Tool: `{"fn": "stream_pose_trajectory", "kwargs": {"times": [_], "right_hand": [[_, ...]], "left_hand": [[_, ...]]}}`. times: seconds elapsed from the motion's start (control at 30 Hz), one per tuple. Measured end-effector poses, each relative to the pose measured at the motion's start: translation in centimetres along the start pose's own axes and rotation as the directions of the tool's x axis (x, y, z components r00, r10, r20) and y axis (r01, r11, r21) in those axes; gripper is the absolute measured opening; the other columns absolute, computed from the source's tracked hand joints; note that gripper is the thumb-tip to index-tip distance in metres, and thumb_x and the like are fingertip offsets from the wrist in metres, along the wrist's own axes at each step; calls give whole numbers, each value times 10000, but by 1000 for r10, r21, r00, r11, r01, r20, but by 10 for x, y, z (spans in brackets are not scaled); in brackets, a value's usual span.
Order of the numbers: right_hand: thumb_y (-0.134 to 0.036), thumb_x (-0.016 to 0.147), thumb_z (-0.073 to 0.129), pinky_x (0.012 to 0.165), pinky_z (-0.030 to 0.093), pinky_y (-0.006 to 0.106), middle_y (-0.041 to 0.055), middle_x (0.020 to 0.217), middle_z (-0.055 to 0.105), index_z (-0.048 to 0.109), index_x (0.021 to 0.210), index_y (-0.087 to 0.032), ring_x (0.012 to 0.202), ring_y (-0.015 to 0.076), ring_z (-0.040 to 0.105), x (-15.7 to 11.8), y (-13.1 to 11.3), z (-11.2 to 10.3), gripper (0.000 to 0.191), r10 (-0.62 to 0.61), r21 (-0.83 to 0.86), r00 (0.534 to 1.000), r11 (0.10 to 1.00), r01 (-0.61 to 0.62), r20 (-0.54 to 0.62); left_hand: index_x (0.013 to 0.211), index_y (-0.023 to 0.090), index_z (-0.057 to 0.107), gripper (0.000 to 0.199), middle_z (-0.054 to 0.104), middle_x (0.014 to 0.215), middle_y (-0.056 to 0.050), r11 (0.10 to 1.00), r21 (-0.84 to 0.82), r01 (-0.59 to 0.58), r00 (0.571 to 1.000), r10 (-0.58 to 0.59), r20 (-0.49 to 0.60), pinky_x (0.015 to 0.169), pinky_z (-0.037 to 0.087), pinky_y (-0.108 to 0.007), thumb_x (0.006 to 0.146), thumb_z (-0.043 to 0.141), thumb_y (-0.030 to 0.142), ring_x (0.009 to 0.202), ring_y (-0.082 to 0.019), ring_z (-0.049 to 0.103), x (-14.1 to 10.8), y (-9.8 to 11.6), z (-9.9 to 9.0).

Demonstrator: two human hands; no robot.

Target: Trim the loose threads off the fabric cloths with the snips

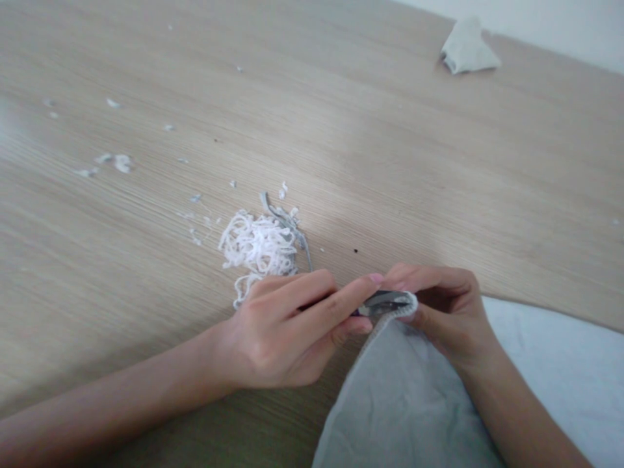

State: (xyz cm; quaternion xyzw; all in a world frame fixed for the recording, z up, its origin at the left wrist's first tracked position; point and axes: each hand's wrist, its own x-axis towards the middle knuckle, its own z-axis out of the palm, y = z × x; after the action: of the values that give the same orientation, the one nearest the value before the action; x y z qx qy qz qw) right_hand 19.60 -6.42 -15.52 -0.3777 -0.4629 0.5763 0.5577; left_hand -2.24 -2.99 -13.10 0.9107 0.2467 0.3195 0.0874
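My left hand (292,328) is closed around a small pair of thread snips (380,303), most of it hidden inside my fingers. Its metal tips lie against the stitched edge of a grey-green piece of cloth (409,396). Between the thumb and fingers of my right hand (451,309), the folded corner of that cloth is pinched up, right beside the snips. The cloth hangs from there towards the bottom of the view. Just beyond my left hand lies a tangled heap of white thread (258,244), with a thin grey strip (287,221) along its right side.
Bits of white lint (121,162) are scattered over the left of the wood-grain table (341,143). A small pale scrap of cloth (468,49) lies near the far right edge. Paler white-blue fabric (556,364) spreads under my right forearm.
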Motion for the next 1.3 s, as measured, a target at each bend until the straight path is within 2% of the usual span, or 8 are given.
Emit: {"fn": "stream_pose_trajectory", "kwargs": {"times": [0.3, 0.5, 0.73, 0.87, 1.3], "right_hand": [[-241, 721, 853, 659, 581, 291, 46, 798, 784, 821, 854, -279, 738, 177, 707, 1, -1, 0, 142, 3, -13, 1000, 1000, -3, -4], [-234, 730, 848, 672, 578, 288, 42, 809, 783, 820, 870, -275, 754, 175, 709, 1, 0, 0, 149, -7, -11, 1000, 1000, 7, 6], [-204, 734, 847, 673, 571, 273, 49, 822, 784, 819, 889, -261, 756, 164, 703, 0, 0, -2, 167, -6, -3, 1000, 1000, 6, 21], [-217, 744, 842, 689, 575, 291, 51, 836, 789, 818, 898, -267, 775, 176, 711, 0, 0, -2, 163, -12, 6, 1000, 1000, 12, 26], [-224, 740, 843, 678, 582, 283, 42, 828, 786, 819, 889, -280, 766, 176, 715, 0, 1, -2, 162, -12, -22, 1000, 1000, 12, 17]], "left_hand": [[1196, 131, 642, 242, 691, 762, -11, 1000, -13, 3, 1000, -3, 7, 490, 472, -212, 1020, 521, 244, 593, -88, 629, 1, 2, 0], [1183, 112, 646, 276, 716, 811, -41, 1000, -23, 2, 1000, -3, -24, 510, 484, -220, 1022, 527, 302, 649, -109, 664, 1, 1, -2], [1212, 102, 633, 278, 692, 784, -32, 1000, -23, -2, 1000, 2, -9, 513, 480, -228, 1010, 543, 270, 622, -113, 640, 0, 2, 0], [1211, 85, 634, 319, 688, 790, -37, 999, -37, 4, 1000, -5, -24, 513, 475, -235, 1005, 556, 316, 610, -112, 627, -1, 0, 1], [1174, 44, 650, 267, 679, 791, -30, 997, 8, -79, 997, 79, -16, 500, 434, -249, 1000, 564, 228, 622, -104, 585, 2, -2, 0]]}}
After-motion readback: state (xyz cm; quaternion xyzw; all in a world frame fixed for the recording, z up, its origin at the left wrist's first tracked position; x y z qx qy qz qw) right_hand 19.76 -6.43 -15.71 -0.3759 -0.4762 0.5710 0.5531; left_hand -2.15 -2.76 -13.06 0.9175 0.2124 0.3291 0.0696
